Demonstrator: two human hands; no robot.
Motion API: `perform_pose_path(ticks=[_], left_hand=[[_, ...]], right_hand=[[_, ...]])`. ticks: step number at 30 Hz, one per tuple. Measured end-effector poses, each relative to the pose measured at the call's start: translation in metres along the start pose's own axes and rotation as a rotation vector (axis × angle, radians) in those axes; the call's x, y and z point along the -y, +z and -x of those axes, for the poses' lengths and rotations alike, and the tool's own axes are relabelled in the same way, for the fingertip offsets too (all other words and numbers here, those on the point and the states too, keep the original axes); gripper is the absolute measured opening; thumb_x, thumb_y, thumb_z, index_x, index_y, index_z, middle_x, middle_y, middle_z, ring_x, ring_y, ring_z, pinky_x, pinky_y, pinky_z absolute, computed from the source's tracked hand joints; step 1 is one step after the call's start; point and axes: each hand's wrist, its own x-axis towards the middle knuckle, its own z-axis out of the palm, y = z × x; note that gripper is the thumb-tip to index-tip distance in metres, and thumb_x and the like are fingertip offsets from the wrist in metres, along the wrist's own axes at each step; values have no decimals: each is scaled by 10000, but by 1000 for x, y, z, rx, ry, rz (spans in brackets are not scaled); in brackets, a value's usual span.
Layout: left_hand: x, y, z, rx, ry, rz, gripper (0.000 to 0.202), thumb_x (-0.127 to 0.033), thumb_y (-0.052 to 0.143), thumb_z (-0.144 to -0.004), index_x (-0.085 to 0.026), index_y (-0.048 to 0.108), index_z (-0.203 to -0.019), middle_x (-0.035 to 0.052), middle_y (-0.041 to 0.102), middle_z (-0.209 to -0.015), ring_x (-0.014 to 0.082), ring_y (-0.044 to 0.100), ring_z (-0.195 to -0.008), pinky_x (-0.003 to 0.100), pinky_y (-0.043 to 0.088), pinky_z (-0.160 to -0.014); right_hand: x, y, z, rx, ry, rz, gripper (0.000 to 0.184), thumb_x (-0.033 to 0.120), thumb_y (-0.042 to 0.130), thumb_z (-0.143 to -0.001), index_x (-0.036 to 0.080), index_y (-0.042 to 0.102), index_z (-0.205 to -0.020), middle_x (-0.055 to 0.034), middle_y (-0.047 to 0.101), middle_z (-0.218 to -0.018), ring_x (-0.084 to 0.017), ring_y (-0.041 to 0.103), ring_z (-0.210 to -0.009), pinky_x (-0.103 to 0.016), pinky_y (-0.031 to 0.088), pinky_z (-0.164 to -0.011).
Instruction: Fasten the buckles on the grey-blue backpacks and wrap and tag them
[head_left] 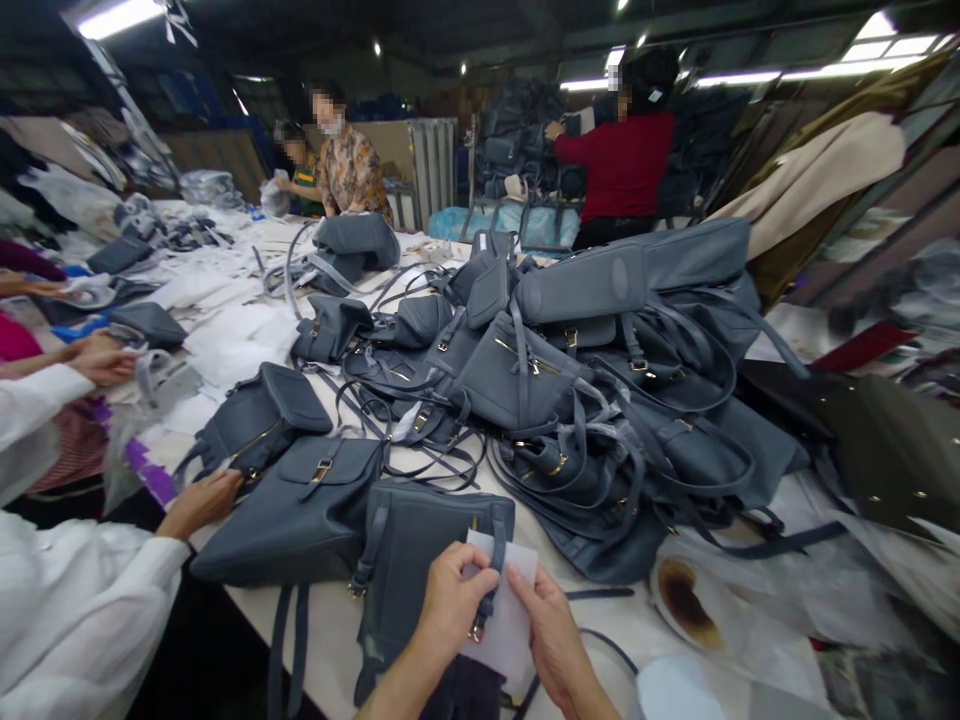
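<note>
The left hand [454, 600] and right hand [555, 640] reach forward from the bottom of the view, forearms angled in toward each other, wrists low, both over a gray-blue leather bag [416, 570]. Left fingers [471, 572] are curled and pinch the left edge of a white sheet [504, 600], right beside a strap [489, 585] with a metal buckle, though whether they also grip the strap is hard to tell. Right fingers [519, 582] are closed on the sheet's right edge, so the hands are only a short way apart. The sheet stands roughly upright in view, long axis pointing away from the person, slightly tilted. The bag lies flat on the white table [322, 640], near its edge, long axis also running away from the person.

Just beyond it lies a second bag [296, 510], touched by no hand of the person's. A large pile of bags [570, 390] sits further along. A co-worker's hand [201, 502] in a white sleeve [75, 610] rests on a third bag [259, 420] at left.
</note>
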Motion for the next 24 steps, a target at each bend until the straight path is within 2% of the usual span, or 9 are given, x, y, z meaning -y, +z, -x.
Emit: perform_pose_path(ticks=[2,4,7,9,11,14,18,22,24], left_hand=[[-1,2,0,-2,21,-12,48,-165,604,-587,-188,574,-616,-37,499,-644,138,472,-627,245,345,-605],[-1,4,-1,-17,18,12,193,-142,608,-582,-206,548,-754,-62,508,-630,129,477,-598,233,355,-585],[3,8,-1,-53,-59,140,451,-136,645,-574,-221,471,-981,-63,593,-667,153,572,-626,238,418,-611],[6,11,-1,-66,-125,231,541,-150,668,-572,-213,451,-1063,-36,644,-710,177,624,-666,256,454,-639],[7,13,-1,-53,-166,282,506,-170,690,-556,-190,511,-1030,-13,663,-732,180,634,-688,260,463,-659],[3,12,-2,57,-209,319,330,-270,728,-551,-130,640,-836,40,682,-743,178,615,-681,269,462,-658],[-4,10,-6,175,-279,341,348,-410,744,-566,-89,700,-695,62,670,-648,166,573,-589,272,424,-586],[-1,15,-11,150,-315,362,284,-332,753,-515,-94,695,-659,38,644,-587,145,539,-542,259,396,-550],[3,22,-11,115,-313,391,277,-310,732,-510,-99,686,-683,33,645,-590,147,543,-552,261,410,-557]], right_hand=[[1,5,1,5,-17,-57,436,417,822,-678,189,690,-1025,-61,771,-902,-267,701,-825,-378,539,-768],[4,8,3,36,-16,-115,441,379,825,-685,191,678,-1056,-73,768,-945,-267,703,-870,-392,530,-823],[8,6,11,125,35,-171,509,351,827,-684,194,645,-1133,-93,758,-1001,-278,697,-929,-414,524,-849],[9,3,17,161,70,-144,608,326,855,-638,201,618,-1183,-93,753,-1017,-288,697,-930,-418,533,-826],[8,0,20,143,72,-81,669,298,881,-583,197,614,-1188,-84,756,-1000,-294,699,-914,-411,542,-801],[6,-4,19,87,46,-28,637,300,875,-579,187,630,-1156,-85,755,-1021,-303,689,-958,-396,540,-807],[6,-9,16,111,25,17,608,342,848,-626,183,633,-1172,-82,750,-1038,-297,681,-980,-403,522,-853],[12,-12,21,87,-13,111,597,352,840,-644,187,641,-1181,-76,749,-1046,-278,675,-964,-413,499,-896],[15,-12,27,107,0,80,585,367,829,-665,197,640,-1192,-77,742,-1071,-276,668,-988,-407,495,-905]])
